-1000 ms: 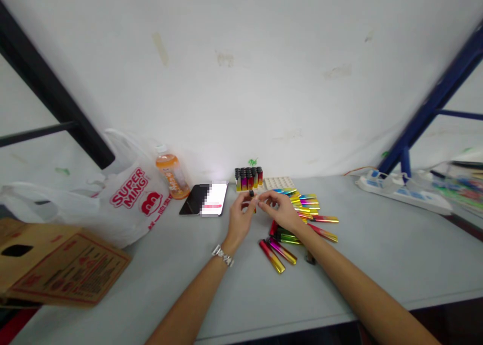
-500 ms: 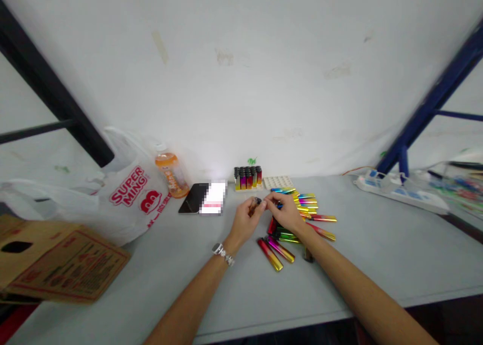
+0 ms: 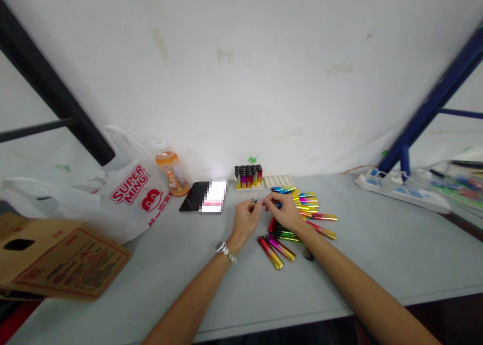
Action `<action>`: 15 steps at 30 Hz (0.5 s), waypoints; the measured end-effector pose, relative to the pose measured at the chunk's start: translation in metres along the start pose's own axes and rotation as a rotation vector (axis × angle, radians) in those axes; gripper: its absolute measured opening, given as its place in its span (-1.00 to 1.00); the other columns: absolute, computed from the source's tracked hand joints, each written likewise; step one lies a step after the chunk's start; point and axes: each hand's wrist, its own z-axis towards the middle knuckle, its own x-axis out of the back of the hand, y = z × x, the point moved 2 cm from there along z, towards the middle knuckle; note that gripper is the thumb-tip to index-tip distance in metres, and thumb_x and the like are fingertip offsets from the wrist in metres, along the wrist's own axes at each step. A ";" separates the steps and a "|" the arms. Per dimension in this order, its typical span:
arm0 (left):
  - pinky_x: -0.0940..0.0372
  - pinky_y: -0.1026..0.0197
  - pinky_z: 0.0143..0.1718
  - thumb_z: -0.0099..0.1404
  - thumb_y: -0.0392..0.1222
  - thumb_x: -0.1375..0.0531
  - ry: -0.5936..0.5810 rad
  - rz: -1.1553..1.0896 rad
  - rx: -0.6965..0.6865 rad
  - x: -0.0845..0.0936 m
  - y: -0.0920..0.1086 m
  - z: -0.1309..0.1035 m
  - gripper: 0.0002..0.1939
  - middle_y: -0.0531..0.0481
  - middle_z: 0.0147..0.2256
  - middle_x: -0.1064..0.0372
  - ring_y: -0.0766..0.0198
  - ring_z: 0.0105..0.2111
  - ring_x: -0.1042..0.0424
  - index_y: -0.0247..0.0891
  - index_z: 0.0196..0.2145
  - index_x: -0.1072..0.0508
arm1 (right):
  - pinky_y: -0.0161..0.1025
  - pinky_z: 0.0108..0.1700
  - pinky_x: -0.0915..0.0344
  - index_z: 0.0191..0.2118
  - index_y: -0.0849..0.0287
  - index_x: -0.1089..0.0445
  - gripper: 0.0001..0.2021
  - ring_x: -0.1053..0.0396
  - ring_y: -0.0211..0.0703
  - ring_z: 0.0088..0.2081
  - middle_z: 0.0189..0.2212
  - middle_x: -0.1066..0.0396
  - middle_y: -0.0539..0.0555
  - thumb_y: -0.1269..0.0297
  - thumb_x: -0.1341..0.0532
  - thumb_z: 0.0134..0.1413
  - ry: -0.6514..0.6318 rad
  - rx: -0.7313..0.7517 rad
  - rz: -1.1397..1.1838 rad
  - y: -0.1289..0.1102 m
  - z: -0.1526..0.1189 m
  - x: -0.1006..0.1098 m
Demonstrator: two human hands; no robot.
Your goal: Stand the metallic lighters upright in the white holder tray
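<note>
Lighter (image 3: pixel 254 201), one: dark end only showing, body mostly hidden in the left hand (image 3: pixel 247 219), whose fingers were closed round it, above the grey table (image 3: pixel 162 289). Right hand (image 3: pixel 285 211): thumb and forefinger drawn together just beside that end; whether anything lay between them could not be told. Step in hand, by judgement: close finger-work on the held lighter; the next move seemed to call for a steady left hold and a fine right-hand pinch. Loose lighters (image 3: pixel 270 253), metallic, many colours: lying fanned near and partly beneath the right hand. Upright lighters (image 3: pixel 249 178), dark-topped: close rows beyond the hands, against the wall (image 3: pixel 256 83). Pale tray (image 3: pixel 279 181), studded or pitted: just right of those rows. Farther left: dark tablet or phone (image 3: pixel 193 198), orange bottle (image 3: pixel 172 174), printed bag (image 3: pixel 132 204), carton (image 3: pixel 71 259). Farther right: power strip (image 3: pixel 403 193).
</note>
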 end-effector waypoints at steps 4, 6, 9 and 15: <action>0.14 0.28 -0.59 0.24 0.04 -0.08 -0.006 0.006 -0.002 0.000 0.001 0.000 -0.57 0.17 -0.68 0.03 0.44 -0.63 0.04 -0.24 -0.66 -0.16 | -0.31 -0.37 -0.21 -0.51 0.20 -0.39 -0.74 -0.31 -0.26 -0.50 -0.59 -0.39 -0.01 0.27 -0.13 0.17 -0.007 -0.001 -0.001 0.000 0.000 -0.001; 0.12 0.29 -0.59 0.26 0.06 -0.08 -0.017 -0.007 -0.010 0.000 0.001 0.000 -0.56 0.17 -0.68 0.02 0.44 -0.63 0.03 -0.24 -0.65 -0.17 | -0.31 -0.37 -0.22 -0.51 0.20 -0.39 -0.75 -0.31 -0.26 -0.50 -0.59 -0.39 -0.01 0.28 -0.13 0.16 -0.013 -0.003 0.003 0.001 0.000 -0.001; 0.08 0.29 -0.58 0.27 0.10 -0.10 -0.039 -0.022 -0.025 0.000 0.002 -0.001 -0.53 0.16 -0.66 -0.02 0.43 -0.62 -0.01 -0.26 -0.64 -0.21 | -0.30 -0.36 -0.23 -0.50 0.20 -0.39 -0.76 -0.31 -0.25 -0.50 -0.58 -0.39 -0.01 0.30 -0.12 0.15 -0.027 -0.001 0.009 0.002 0.000 -0.001; 0.06 0.30 -0.57 0.29 0.15 -0.12 -0.058 -0.018 -0.049 0.003 0.007 -0.004 -0.51 0.15 -0.65 -0.06 0.43 -0.61 -0.04 -0.28 -0.62 -0.28 | -0.30 -0.37 -0.22 -0.49 0.21 -0.40 -0.77 -0.31 -0.25 -0.50 -0.57 -0.40 0.00 0.30 -0.12 0.14 -0.041 -0.003 0.010 0.002 -0.001 -0.002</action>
